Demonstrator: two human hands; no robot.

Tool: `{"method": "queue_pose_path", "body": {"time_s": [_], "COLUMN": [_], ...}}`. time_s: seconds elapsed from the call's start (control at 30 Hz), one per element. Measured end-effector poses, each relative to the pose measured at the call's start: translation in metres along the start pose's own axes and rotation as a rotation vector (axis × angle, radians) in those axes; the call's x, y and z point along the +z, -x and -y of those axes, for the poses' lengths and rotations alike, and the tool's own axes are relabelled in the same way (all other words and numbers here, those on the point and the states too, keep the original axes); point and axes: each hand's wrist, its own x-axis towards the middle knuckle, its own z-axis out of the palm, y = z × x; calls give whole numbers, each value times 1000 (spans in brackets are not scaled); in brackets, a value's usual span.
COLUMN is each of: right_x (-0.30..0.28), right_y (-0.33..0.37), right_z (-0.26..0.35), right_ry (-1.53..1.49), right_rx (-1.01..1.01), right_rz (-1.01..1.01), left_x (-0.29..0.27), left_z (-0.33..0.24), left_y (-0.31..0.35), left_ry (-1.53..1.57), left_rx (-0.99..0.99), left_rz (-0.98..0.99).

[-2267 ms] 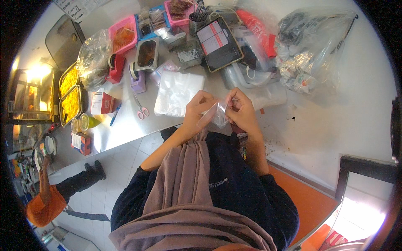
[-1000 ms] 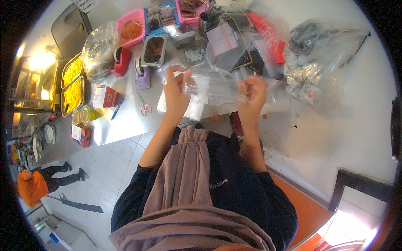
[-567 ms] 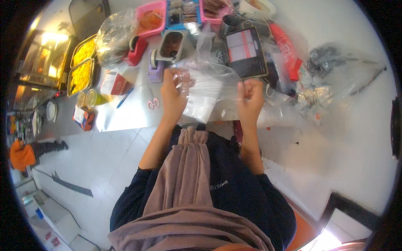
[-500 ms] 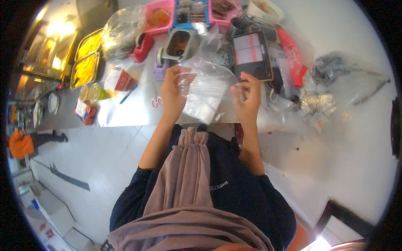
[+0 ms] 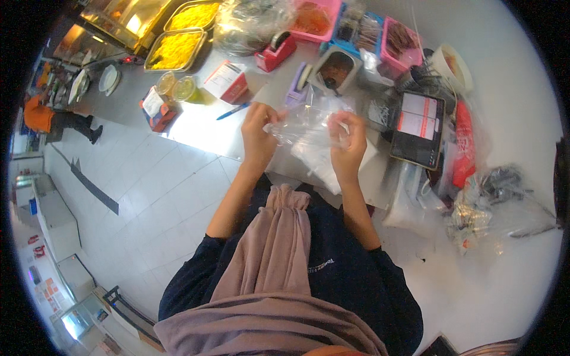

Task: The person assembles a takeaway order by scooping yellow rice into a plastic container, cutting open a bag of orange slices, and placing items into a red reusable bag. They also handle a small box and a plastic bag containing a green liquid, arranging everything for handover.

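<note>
Between my two hands a clear plastic bag (image 5: 304, 126) is stretched out above the counter's near edge. My left hand (image 5: 259, 135) is closed on its left side. With bent fingers, my right hand (image 5: 349, 141) pinches its right side. Below the bag lies a stack of white plastic bags or sheets (image 5: 323, 167), partly hidden by my right hand and forearm. A metal container of dark sauce (image 5: 336, 70) stands just beyond the bag, beside a purple tape dispenser (image 5: 295, 92). A blue pen (image 5: 233, 111) lies left of my left hand.
A tablet (image 5: 415, 145) and bundled plastic bags (image 5: 409, 199) are at the right. Farther back stand a red tape dispenser (image 5: 276, 54), a red-and-white box (image 5: 227, 82), two trays of yellow food (image 5: 176, 49) and pink baskets (image 5: 331, 12). Another person (image 5: 39, 113) stands far left.
The view has turned, so the counter things sit farther right. My hands have drawn closer together, with the bag pulled between them, and my right fingers have closed on it.
</note>
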Motion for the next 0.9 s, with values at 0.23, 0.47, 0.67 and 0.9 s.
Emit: {"method": "queue_pose_path", "body": {"time_s": [0.23,0.47,0.67,0.9], "right_x": [75,193,249,301], "right_y": [-14,-15,-13,-3], "right_z": [-15,-13,-15,-12], "right_ry": [484,35,491,223], "right_rx": [-232,52,-73,92], "right_rz": [74,337,357,461], "left_x": [-73,-151,-195,-234], "left_z": [42,91,138,153], "left_y": [-18,-54,-55,-82], "left_ry": [-131,-269,-327,-722], "left_rx": [-263,-99,-284,109], "left_rz": [43,-17,80,-21]}}
